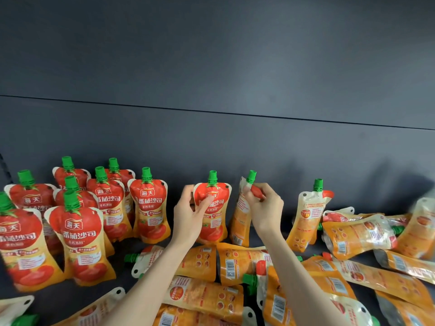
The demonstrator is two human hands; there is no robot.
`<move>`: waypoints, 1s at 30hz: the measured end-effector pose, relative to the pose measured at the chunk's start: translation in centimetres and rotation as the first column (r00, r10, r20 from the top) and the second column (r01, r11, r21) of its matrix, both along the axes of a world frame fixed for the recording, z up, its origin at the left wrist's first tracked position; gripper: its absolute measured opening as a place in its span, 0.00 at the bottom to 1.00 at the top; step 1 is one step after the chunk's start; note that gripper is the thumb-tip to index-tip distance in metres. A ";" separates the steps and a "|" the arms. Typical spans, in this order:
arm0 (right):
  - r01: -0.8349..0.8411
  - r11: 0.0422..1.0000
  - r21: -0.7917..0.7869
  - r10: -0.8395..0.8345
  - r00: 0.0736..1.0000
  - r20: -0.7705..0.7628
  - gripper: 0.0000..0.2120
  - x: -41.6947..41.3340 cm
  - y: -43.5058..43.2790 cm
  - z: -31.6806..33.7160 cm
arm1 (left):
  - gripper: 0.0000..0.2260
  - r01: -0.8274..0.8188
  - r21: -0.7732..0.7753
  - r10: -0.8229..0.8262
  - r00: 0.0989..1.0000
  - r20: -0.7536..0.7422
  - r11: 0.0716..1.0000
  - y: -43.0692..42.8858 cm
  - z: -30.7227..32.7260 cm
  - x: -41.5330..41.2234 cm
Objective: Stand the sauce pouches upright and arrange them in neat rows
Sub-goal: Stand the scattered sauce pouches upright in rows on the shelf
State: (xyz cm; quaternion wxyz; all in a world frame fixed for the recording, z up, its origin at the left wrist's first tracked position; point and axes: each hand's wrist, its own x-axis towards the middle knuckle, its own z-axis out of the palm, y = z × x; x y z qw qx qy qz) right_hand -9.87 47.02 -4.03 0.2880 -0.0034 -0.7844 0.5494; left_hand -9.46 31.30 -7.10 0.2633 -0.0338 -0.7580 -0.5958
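Note:
Red-and-orange sauce pouches with green caps fill a dark shelf (pixel 270 236). Several stand upright in rows at the left (pixel 148 205). My left hand (pixel 190 212) grips the left edge of an upright pouch (pixel 215 222) facing me near the back wall. Just to its right, my right hand (pixel 263 205) pinches the top of a second upright pouch (pixel 240 220) that is turned edge-on. Another pouch (pixel 306 217) stands leaning further right. Many pouches lie flat in a heap (pixel 235 262) in front and to the right.
The dark back wall (pixel 235 142) rises directly behind the standing pouches. Fallen pouches reach the right edge (pixel 419 231) and the front left corner (pixel 14 307). Bare shelf shows between the upright group and my left forearm (pixel 122 255).

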 end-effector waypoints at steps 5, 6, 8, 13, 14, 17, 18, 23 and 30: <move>-0.236 0.966 -0.108 0.245 0.967 0.077 0.12 -0.1 -0.8 0.5 | 0.19 0.034 0.002 -0.034 0.999 0.041 0.999 0.1 -0.3 0.1; -0.293 0.945 -0.142 0.306 0.948 0.083 0.14 -0.1 -0.6 0.5 | 0.18 0.048 0.017 -0.049 0.997 0.054 0.999 0.1 -0.4 0.1; -0.381 0.894 -0.234 0.411 0.907 0.094 0.15 -0.3 -0.2 0.8 | 0.17 0.067 0.035 -0.069 0.995 0.071 0.997 0.0 -0.4 0.2; -0.426 0.873 -0.238 0.465 0.875 0.137 0.16 -0.6 0.5 1.3 | 0.15 0.081 0.061 -0.086 0.994 0.074 0.995 -0.2 0.0 0.2; -0.430 0.879 -0.208 0.461 0.876 0.138 0.15 -0.7 0.7 1.4 | 0.16 0.082 0.061 -0.086 0.993 0.076 0.995 -0.2 0.1 0.1; -0.434 0.889 -0.148 0.452 0.884 0.121 0.12 -0.9 1.2 1.6 | 0.18 0.092 0.042 -0.096 0.992 0.081 0.995 -0.1 0.2 0.0; -0.429 0.894 -0.131 0.442 0.891 0.106 0.11 -1.0 1.3 1.6 | 0.18 0.095 0.036 -0.098 0.991 0.087 0.995 -0.1 0.2 0.0; -0.382 0.924 0.015 0.381 0.923 0.057 0.07 -1.3 1.4 1.5 | 0.16 0.094 0.038 -0.098 0.989 0.107 0.995 -0.3 0.7 -0.2; -0.401 0.913 0.076 0.400 0.916 0.021 0.04 -2.0 1.0 1.7 | 0.13 0.124 0.067 -0.133 0.981 0.143 0.990 -1.1 1.1 -0.3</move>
